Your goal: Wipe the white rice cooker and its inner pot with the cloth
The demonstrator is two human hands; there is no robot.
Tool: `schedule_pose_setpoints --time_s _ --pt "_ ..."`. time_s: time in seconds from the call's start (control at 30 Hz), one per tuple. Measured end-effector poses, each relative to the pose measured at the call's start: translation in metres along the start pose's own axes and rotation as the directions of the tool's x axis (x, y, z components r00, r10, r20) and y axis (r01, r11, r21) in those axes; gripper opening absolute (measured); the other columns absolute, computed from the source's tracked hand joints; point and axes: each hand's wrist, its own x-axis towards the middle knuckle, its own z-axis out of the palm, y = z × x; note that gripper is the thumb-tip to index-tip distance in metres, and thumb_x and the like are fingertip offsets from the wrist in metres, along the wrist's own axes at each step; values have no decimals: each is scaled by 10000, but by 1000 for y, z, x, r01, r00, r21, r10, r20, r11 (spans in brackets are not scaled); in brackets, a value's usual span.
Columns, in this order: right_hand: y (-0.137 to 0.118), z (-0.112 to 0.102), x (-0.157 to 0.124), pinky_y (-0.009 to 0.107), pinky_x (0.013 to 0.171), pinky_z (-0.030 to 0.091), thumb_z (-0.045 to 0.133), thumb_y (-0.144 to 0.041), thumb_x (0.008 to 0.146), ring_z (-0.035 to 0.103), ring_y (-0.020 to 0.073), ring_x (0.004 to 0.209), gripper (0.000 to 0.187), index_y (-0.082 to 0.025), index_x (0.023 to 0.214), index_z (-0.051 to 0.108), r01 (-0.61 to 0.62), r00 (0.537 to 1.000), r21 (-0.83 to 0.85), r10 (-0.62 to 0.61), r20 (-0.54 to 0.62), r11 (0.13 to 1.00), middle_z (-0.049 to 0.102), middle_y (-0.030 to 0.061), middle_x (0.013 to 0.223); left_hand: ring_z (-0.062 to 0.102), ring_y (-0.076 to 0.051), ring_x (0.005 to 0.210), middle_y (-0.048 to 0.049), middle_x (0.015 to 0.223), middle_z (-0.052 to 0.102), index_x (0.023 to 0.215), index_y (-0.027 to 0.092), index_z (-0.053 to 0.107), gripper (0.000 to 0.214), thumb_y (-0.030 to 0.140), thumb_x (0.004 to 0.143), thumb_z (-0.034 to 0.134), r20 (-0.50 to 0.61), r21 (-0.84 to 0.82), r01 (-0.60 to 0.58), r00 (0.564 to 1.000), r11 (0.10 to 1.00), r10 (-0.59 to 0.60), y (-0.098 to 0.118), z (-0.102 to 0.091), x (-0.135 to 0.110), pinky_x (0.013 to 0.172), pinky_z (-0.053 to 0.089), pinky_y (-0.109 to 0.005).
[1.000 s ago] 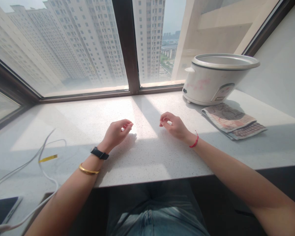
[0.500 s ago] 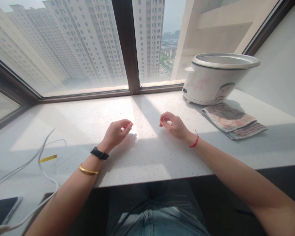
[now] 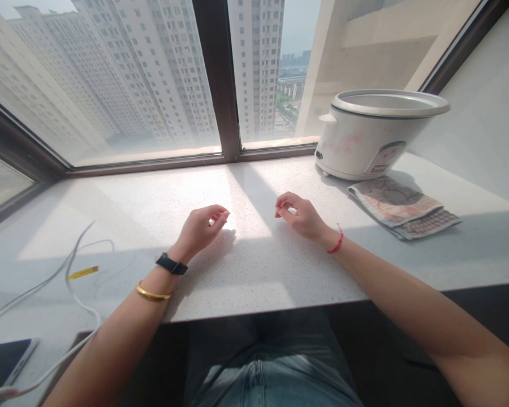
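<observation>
Two bare hands face each other over a pale speckled desk (image 3: pixel 246 277), well apart, with a bright strip of sun and a bar of shade between them. On the left hand (image 3: pixel 199 229), the fingers curl loosely and the tips draw close to the thumb; whether they touch I cannot tell. The fingers of the right hand (image 3: pixel 301 219) bend inward the same way, with a small gap showing inside the curl, and again I cannot tell if the tips meet.

A black watch (image 3: pixel 172 264) and a gold bangle (image 3: pixel 153 292) circle the left arm; a red cord (image 3: pixel 336 243) is tied around the right wrist.

Nearest the right hand is a folded, patterned towel (image 3: pixel 396 206), flat on the desk. Just behind it, by the window (image 3: pixel 218 79), stands a white rice cooker (image 3: pixel 360 141) with its top open and its shadow falling on the cloth.

Nearest the left hand, though well apart from it, a white cable (image 3: pixel 96 315) with a yellow tag (image 3: pixel 82 273) loops across the desk. A phone (image 3: pixel 4 362) lies at the near left corner, partly out of view. Outside rise tall buildings (image 3: pixel 152 68).
</observation>
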Motion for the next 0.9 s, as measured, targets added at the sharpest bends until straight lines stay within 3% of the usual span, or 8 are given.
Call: schedule_pose_setpoints --time_s 0.9 --pt "1 0 0 298 696 458 562 -196 861 688 176 767 44 -209 899 580 -9 1000 -3 9 19 1000 692 9 735 708 -165 696 -48 773 758 908 166 714 235 336 974 566 15 11 -1 1000 1000 1 2 -1 -1 575 527 -255"
